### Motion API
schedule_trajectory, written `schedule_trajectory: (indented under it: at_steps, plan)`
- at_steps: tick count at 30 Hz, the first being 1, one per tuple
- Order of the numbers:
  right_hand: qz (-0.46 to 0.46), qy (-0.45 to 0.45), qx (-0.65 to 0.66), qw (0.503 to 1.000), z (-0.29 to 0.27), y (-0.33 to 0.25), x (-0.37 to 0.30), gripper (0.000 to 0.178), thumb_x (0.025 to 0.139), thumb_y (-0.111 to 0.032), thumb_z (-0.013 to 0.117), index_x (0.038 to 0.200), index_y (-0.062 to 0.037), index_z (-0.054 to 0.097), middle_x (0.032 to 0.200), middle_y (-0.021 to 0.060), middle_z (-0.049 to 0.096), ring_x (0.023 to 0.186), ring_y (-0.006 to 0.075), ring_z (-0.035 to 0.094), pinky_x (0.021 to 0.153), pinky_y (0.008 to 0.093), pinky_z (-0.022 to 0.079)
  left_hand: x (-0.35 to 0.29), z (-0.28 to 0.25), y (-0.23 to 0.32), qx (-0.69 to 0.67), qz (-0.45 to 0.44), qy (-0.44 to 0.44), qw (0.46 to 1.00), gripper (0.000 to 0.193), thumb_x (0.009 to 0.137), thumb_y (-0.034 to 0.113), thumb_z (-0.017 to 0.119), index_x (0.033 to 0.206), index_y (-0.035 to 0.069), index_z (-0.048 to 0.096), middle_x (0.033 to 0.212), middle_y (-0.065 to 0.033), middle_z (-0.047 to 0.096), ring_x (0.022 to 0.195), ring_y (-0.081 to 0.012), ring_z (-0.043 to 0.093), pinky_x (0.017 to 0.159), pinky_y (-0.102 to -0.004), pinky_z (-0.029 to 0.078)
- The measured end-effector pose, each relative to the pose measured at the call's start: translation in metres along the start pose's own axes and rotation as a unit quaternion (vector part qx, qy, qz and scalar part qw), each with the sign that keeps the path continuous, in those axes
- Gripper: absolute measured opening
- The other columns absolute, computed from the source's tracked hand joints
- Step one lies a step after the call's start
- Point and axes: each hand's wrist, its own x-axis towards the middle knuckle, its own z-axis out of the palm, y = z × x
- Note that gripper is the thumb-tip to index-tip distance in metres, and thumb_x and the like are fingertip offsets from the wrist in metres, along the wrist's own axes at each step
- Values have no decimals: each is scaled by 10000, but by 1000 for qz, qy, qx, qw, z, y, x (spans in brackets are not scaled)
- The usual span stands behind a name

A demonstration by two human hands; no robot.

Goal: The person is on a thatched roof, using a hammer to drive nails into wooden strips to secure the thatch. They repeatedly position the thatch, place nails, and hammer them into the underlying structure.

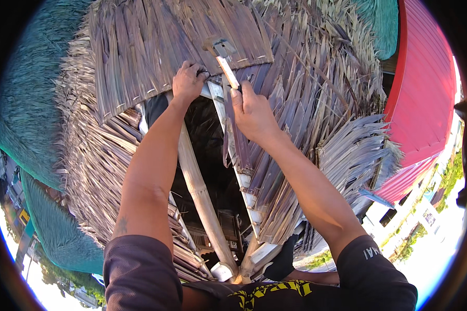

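Observation:
A panel of dry palm thatch [181, 36] with a stitched lower edge lies over the top of the roof. At that edge my left hand [188, 82] is closed, its fingertips pressed together by a white frame strip; what they hold is too small to make out. Just to its right, my right hand [251, 111] grips the handle of a hammer [226, 68]. The hammer's metal head points away from me and hangs over the panel near its edge. Below both hands, a dark gap [205, 135] opens between the roof members.
A bamboo pole [200, 192] and a white strip [243, 179] run down the gap toward me. Loose thatch [93, 150] covers the left slope, more [342, 155] the right. Green thatched roofs [31, 103] stand left, a red metal roof [425, 78] right. Ground shows far below.

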Motion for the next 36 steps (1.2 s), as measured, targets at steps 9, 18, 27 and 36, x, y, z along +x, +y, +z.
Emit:
schedule_trajectory:
  at_steps: [9,18,27,36]
  plan:
    - [1,12,14,1000,13,-1,15,368,1041,-288,453,1025,72,527,771,342,643,788,542,632,742,607,493,1,2,-1,-22,18,20,999,215,845,256,725,1010,119,741,1119,-93,635,1072,-327,627,912,-431,507]
    - [-36,93,79,992,17,-14,2,356,1028,-292,471,1008,60,522,793,344,649,768,546,631,704,616,492,10,-3,-12,-43,-13,-35,998,400,876,127,605,1265,78,526,1253,-156,564,1177,-411,562,965,-476,481]
    - [-46,75,26,996,28,0,14,345,1023,-311,482,998,32,518,818,326,664,786,533,639,696,609,505,12,8,-22,-38,3,5,999,420,861,120,613,1263,65,507,1256,-188,542,1184,-428,554,982,-483,476]
    - [210,-101,554,799,-31,10,-21,398,1038,-442,504,860,-88,543,793,80,657,684,191,697,617,378,605,-10,-96,39,38,105,-146,983,358,863,47,525,1216,26,575,1179,-257,652,1104,-414,628,933,-469,504]
